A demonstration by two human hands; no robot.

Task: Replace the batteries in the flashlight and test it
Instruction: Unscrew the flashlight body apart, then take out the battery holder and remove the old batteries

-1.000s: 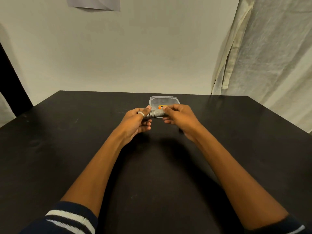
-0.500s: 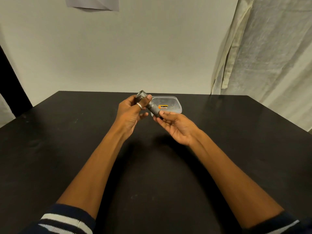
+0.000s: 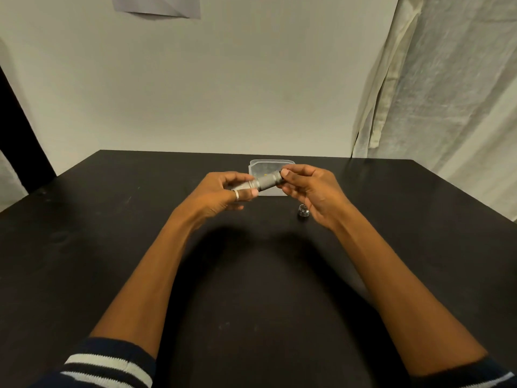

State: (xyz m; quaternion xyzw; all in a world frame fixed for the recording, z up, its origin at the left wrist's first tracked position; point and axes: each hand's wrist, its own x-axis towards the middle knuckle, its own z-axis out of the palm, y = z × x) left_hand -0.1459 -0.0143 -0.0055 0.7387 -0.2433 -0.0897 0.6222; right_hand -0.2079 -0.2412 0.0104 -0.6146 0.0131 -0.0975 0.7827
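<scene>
A short grey metal flashlight [image 3: 265, 181] is held roughly level above the black table, between both hands. My left hand [image 3: 223, 196], with a ring on one finger, grips its left end. My right hand [image 3: 310, 189] pinches its right end with thumb and fingertips. A small round metal cap [image 3: 303, 211] lies on the table just below my right hand. Behind the flashlight sits a clear plastic container [image 3: 270, 165]; its contents are hidden by the flashlight and fingers.
The black table [image 3: 251, 275] stretches wide around my arms. A white wall stands behind its far edge and a pale curtain [image 3: 436, 79] hangs at the right. A dark post [image 3: 19, 141] stands at the left.
The flashlight has gone from tilted up in my left hand to level between both hands. My right hand has turned from palm-up to gripping its right end. The small cap now lies on the table.
</scene>
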